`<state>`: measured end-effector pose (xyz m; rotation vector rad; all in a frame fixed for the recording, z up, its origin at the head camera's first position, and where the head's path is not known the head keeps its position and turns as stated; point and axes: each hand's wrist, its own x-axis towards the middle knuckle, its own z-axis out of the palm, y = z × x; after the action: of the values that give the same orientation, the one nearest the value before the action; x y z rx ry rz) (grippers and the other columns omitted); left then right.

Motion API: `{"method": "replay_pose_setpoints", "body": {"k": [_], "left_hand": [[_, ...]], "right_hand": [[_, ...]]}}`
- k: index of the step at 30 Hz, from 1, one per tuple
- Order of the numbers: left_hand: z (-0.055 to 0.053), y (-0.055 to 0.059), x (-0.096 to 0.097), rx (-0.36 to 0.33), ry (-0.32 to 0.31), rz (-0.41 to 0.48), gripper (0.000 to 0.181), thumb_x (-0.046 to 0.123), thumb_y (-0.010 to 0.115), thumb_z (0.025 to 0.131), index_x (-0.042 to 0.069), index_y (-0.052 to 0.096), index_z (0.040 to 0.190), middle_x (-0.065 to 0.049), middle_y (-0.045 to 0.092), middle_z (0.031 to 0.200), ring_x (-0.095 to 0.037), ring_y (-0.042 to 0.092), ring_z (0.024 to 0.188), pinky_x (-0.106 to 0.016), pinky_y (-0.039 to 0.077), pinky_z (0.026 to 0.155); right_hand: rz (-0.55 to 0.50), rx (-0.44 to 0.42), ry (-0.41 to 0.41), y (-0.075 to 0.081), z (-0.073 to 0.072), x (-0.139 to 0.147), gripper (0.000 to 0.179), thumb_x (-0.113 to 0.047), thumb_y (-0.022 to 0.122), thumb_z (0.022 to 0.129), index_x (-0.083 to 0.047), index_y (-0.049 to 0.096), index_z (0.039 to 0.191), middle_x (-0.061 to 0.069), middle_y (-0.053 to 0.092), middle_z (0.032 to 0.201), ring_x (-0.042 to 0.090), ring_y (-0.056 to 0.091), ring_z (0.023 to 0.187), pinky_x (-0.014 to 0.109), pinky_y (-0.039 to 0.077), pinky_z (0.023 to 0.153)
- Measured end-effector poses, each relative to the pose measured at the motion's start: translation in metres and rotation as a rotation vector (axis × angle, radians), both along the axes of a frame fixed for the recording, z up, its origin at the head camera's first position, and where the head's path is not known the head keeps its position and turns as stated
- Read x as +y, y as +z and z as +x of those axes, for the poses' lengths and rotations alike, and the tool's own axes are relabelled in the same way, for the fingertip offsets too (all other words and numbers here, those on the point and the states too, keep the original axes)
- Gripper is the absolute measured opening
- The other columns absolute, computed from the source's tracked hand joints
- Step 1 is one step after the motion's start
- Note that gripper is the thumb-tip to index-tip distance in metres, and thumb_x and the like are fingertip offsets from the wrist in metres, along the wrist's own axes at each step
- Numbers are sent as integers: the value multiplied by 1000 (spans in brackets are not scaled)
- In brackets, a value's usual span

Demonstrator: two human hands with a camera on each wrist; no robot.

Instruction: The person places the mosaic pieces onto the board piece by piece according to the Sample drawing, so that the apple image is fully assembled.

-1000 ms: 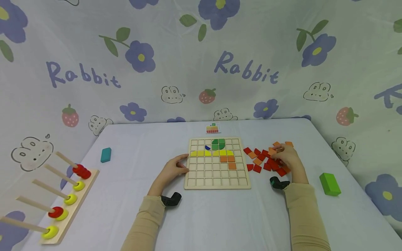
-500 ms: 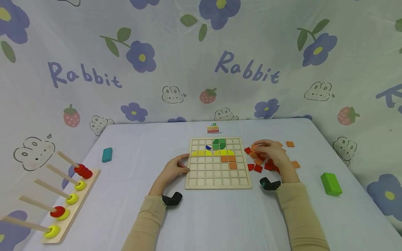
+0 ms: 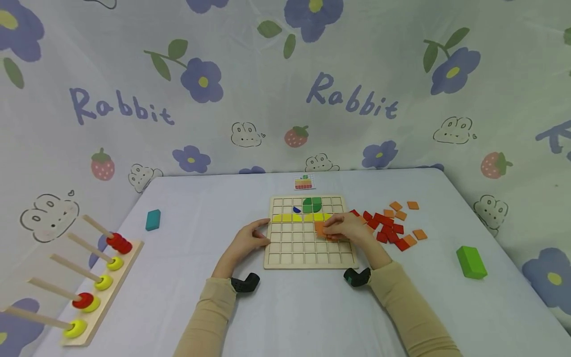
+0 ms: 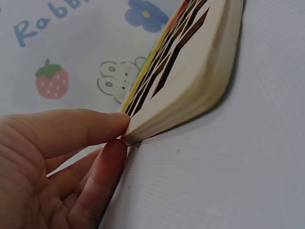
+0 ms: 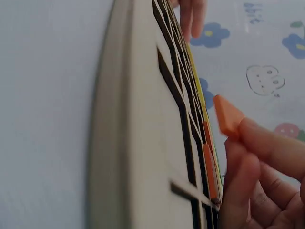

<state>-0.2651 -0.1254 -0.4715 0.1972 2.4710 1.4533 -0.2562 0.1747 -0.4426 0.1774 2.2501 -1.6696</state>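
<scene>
Orange and flat, a tile (image 5: 228,116) juts from the pinch of the right hand (image 3: 353,230) above the wooden grid board (image 3: 285,264), whose left edge the left hand (image 3: 244,240) touches, thumb and forefinger parted.

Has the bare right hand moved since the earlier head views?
Yes, leftward: against the square wooden grid board, the bare right hand has come from the red and orange tiles beside it to over its right side.

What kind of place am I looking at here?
Probably a play or learning corner: there's a backdrop with cartoon prints, a wooden grid board with loose red and orange tiles beside it, and a peg stand holding red and yellow rings.
</scene>
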Motion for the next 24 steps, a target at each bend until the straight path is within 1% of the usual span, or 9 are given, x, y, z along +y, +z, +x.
{"method": "replay_pose_setpoints", "body": {"k": [2,4,7,11,14,20,24], "left_hand": [[0,1,0,0,0,-2,63,9,72,77,14,49,135,-8,60,82,-15,52,69,-27,42,60],[0,1,1,2,0,-8,63,9,72,77,14,48,135,-8,60,82,-15,52,69,-27,42,60],[1,3,1,3,0,-15,64,9,72,77,15,48,135,-8,60,82,-15,52,69,-27,42,61],[1,4,2,2,2,-19,64,9,71,77,15,48,136,-8,60,82,-15,51,69,-27,42,61],[1,4,2,3,3,-18,63,9,71,77,14,48,136,-8,60,82,-15,51,68,-27,42,60],[2,3,2,-17,10,-10,62,9,71,78,17,48,136,-8,60,83,-15,52,69,-27,42,60],[3,3,2,-19,11,-11,62,9,71,78,17,48,136,-8,60,83,-16,52,69,-27,43,60]], "right_hand": [[98,36,9,-1,1,-2,24,-15,74,78,-1,67,96,4,65,82,13,56,68,23,49,61],[169,68,19,-2,1,-3,23,-18,75,77,-4,68,94,3,65,81,15,53,70,23,46,60],[250,100,34,-3,0,-3,21,-20,76,76,-7,70,91,3,63,85,17,51,77,24,43,62],[325,149,74,-6,0,-4,19,-22,75,77,-8,71,90,4,62,90,19,49,83,27,40,68],[345,172,85,-7,1,-5,17,-21,75,77,-9,71,89,3,62,90,19,49,84,29,39,70],[353,196,100,-6,3,-6,12,-18,76,76,-9,70,83,2,62,82,19,49,79,29,39,69],[344,191,99,-6,2,-6,14,-18,76,76,-10,69,86,2,59,81,19,48,78,28,37,67]]}}
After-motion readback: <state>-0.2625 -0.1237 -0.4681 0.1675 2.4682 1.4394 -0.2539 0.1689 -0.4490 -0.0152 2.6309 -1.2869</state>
